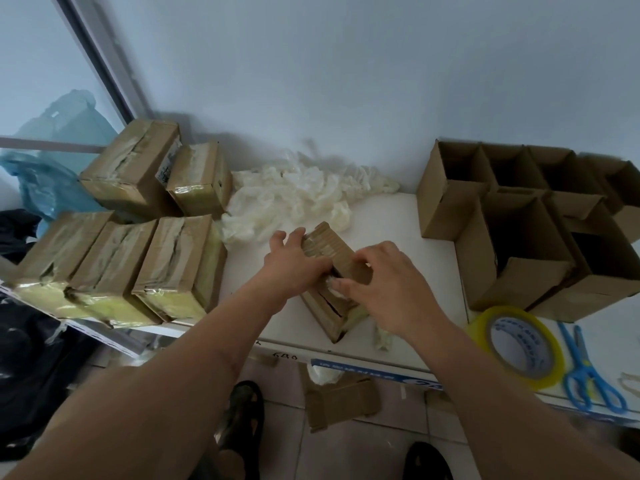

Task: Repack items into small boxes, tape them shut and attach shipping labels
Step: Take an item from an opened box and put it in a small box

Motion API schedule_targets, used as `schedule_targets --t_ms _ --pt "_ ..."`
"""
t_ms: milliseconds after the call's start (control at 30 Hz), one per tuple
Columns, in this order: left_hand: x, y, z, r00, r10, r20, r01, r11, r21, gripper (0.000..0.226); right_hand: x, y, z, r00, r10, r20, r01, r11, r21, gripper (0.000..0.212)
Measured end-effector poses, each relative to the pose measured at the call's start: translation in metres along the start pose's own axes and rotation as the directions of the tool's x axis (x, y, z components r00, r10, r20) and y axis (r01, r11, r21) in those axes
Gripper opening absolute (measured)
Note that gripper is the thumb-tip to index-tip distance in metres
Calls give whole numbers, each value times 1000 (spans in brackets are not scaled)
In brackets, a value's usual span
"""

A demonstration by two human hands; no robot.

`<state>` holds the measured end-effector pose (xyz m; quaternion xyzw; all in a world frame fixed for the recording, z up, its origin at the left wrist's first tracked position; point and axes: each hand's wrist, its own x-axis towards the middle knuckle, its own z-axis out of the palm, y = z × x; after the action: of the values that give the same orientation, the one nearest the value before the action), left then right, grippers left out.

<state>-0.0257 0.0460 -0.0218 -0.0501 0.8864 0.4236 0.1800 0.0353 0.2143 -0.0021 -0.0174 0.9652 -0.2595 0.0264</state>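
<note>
Roughly midway, going by the head view, the only one there is. Five taped boxes (138, 237) sit at the left end of the white table (398, 237), two behind and three in front, each wrapped in tape. A printed slip shows on the side of one rear box, but whether it is a shipping label, and whether the others carry one, is too small to tell.

At the table's front edge lies the small box (332, 271) now in hand, some tape already across its top and a dark slit open between its flaps. The left hand (294, 261) presses down on the box's far half with fingers spread and lightly curved over the top. The right hand (384, 282) works at the slit, its fingertips (341, 282) pinching a bit of white plastic there, seemingly tucking it inside.

A loose pile of white plastic bags (298, 192) lies just behind the box, likely stock to pack. Several open empty boxes (519, 223) stand at the right, so a good many rounds remain. A tape roll (519, 348) and blue scissors (588, 375) wait near the right front edge; this box needs closing, taping and labelling.
</note>
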Motion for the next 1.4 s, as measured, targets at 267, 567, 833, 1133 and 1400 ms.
schedule_targets --t_ms 267,567,833,1133,1400 --pt "1 -2 -2 998 25 -58 -22 999 49 90 14 -3 -3 998 53 22 -52 997 -65 44" --pt "-2 5 -3 996 64 -54 -70 991 -117 65 15 -5 -18 998 63 -31 -63 998 1 30" --pt "-10 10 4 997 68 -42 -73 988 -135 66 16 0 -20 992 109 -64 -98 983 152 38" --pt "-13 16 6 993 82 -87 -101 965 -243 43 14 13 -22 931 347 112 -351 769 535 34" --pt "-13 6 -15 996 -65 -69 15 830 -557 85 16 24 -25 891 417 177 -433 669 604 22"
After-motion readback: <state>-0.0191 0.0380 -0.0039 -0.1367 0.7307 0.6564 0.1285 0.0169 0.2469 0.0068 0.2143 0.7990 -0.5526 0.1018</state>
